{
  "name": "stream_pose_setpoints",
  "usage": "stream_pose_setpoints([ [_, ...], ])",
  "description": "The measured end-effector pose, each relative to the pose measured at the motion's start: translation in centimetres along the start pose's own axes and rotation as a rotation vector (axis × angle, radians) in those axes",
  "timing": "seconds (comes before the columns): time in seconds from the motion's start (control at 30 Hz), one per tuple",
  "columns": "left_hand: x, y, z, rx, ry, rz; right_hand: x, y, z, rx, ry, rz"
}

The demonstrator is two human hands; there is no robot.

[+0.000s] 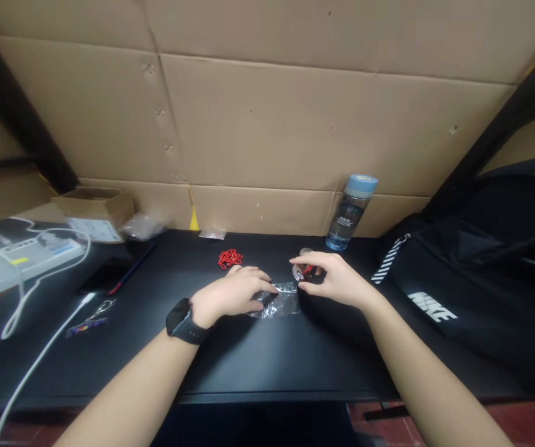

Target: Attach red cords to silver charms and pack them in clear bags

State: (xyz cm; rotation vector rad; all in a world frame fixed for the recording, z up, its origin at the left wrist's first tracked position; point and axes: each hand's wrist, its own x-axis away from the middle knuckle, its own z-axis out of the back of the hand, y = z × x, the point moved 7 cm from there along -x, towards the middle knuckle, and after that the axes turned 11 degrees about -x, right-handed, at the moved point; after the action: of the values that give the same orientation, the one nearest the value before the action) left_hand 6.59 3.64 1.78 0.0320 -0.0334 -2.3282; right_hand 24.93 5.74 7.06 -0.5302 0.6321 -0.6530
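Observation:
My left hand (242, 292), with a black watch on its wrist, is palm down and its fingers are spread. Its fingertips touch the left end of a crinkled clear plastic bag (280, 303) on the black table. Just beyond that hand is a small heap of red looped pieces (230, 258). My right hand (335, 278) is curled beside a small round clear container (297, 271), past the bag's right end. Between its thumb and fingers shows a small red piece (309, 269); its exact kind is too small to tell. The curled fingers partly hide the container.
A water bottle (348, 214) stands at the back right, near a black backpack (458, 292). On the left are a white box (25, 264), an open cardboard box (97, 214), a phone (104, 276), a white cable (43, 360) and a keyring (90, 321). Cardboard (267, 124) walls the back.

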Motion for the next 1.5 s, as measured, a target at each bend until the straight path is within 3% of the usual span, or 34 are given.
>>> stream_pose_setpoints([
  [0.2,0.0,-0.5,-0.3,-0.039,-0.004,0.032,-0.2,-0.5,-2.8,0.065,-0.207,0.020],
  [0.37,0.0,-0.6,-0.6,-0.050,0.010,0.043,0.1,-0.3,-4.0,0.109,-0.282,-0.001],
  [0.57,0.0,-0.6,-0.5,-0.023,0.017,0.044,0.3,0.2,-4.5,0.083,-0.277,-0.039],
  [0.8,0.0,-0.3,-0.2,0.002,0.050,0.026,-0.2,-0.5,-5.1,-0.018,-0.277,0.016],
  [1.0,0.0,-0.7,-0.4,0.036,0.030,0.048,-0.5,1.3,-5.4,-0.186,-0.183,-0.078],
  [1.17,0.1,-0.8,-0.2,0.059,-0.019,0.083,-0.7,1.9,-5.4,-0.271,-0.262,-0.097],
  [1.3,0.1,-0.7,0.0,0.069,-0.028,0.091,-0.3,3.0,-5.3,-0.495,-0.361,-0.181],
  [1.5,0.0,-0.6,0.1,0.085,-0.002,0.080,-0.5,4.8,-5.4,-0.605,-0.269,-0.280],
])
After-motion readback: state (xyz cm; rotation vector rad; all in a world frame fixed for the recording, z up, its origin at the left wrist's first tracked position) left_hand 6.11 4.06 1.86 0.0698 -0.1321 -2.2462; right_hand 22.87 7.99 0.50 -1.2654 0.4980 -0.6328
